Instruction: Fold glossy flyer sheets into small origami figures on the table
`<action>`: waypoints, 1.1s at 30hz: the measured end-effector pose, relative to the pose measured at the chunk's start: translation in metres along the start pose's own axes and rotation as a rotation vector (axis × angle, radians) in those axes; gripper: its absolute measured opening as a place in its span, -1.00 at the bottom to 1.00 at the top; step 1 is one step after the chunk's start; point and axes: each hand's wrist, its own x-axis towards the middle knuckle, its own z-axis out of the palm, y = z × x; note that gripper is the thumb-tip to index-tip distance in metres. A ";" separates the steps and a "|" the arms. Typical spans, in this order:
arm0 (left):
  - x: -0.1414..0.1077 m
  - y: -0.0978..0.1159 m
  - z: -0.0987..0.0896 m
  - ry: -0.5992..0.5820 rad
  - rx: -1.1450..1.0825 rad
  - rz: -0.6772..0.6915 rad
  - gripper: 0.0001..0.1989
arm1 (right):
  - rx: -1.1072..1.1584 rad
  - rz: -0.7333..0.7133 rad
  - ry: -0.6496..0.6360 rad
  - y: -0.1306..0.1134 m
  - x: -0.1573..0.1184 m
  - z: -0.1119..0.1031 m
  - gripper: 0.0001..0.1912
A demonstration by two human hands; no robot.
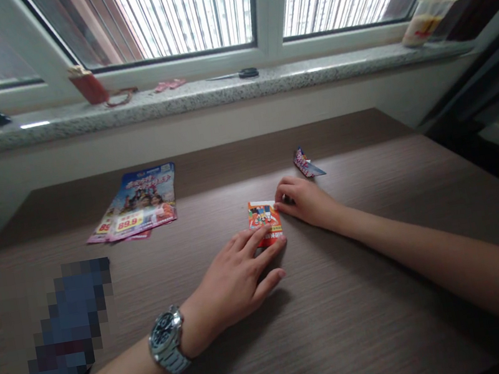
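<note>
We have before us a wide brown wood-grain surface [210, 180], with a speckled grey stone windowsill [307, 70] beyond it. On the surface's left side lies a dark blue oblong item [73, 316], too pixelated for us to identify, and farther back a fanned pile of glossy colourful printed flyers [143, 204]. Our left hand [239, 271], a silver metal wristwatch [166, 339] at its wrist, is open palm-down, fingers spread, its fingertips on the lower part of a small red-and-orange printed paper rectangle [263, 216]. That paper lies flat near the middle of the surface. Our right hand [303, 200] is loosely curled, thumb and forefinger at the paper's upper right edge; we cannot tell whether they pinch it. Just beyond the right hand sits a smaller folded blue-and-pink printed paper piece [306, 164].
</note>
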 end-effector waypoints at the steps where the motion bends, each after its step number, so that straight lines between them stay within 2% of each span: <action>1: 0.000 0.000 0.000 0.001 -0.001 0.000 -0.45 | -0.007 0.008 0.004 0.001 0.002 0.000 -0.91; 12: -0.001 0.000 0.000 0.019 -0.020 -0.003 -0.46 | -0.125 0.063 0.034 0.003 0.012 0.003 -0.89; 22: -0.001 0.000 0.002 0.042 0.018 0.004 -0.46 | -0.004 -0.006 0.024 -0.005 0.000 -0.001 -0.90; 33: 0.001 0.002 -0.001 0.039 -0.016 -0.002 -0.48 | 0.032 0.026 0.012 -0.001 0.000 -0.002 -0.89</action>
